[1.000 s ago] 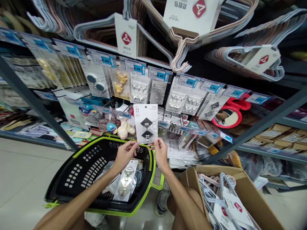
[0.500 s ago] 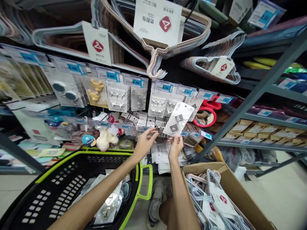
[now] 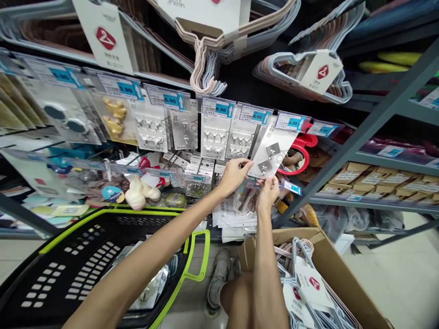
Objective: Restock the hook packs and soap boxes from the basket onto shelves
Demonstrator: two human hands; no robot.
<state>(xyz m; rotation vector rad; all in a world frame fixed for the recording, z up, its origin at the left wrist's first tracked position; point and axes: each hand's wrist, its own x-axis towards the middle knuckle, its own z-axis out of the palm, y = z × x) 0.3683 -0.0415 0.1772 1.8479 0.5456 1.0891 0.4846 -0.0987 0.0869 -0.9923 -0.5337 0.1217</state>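
Observation:
A white card carrying two dark grey square hooks [image 3: 268, 160] is tilted up against the rack, its top just under a 4.90 price tag [image 3: 291, 122]. My right hand [image 3: 267, 194] is closed on the card's bottom edge, thumb in front. My left hand [image 3: 236, 176] reaches across from the left, with thumb and forefinger pinched at the card's lower left edge. Just left of it hang cards of silver hooks [image 3: 240, 139] and more silver hooks [image 3: 214, 136]. The peg behind the held card is hidden.
A black basket with a green rim [image 3: 113, 211] stands at lower left, with packaged goods inside. An open cardboard box [image 3: 338, 269] of hangers is at lower right. Hangers [image 3: 209, 68] jut out overhead. A red-framed round mirror [image 3: 306, 157] hangs right of the card, near a slanted grey post [image 3: 356, 128].
The card has moved right and up to the row of price tags. My left hand has followed and closed from beside the card onto its edge. The view has shifted closer.

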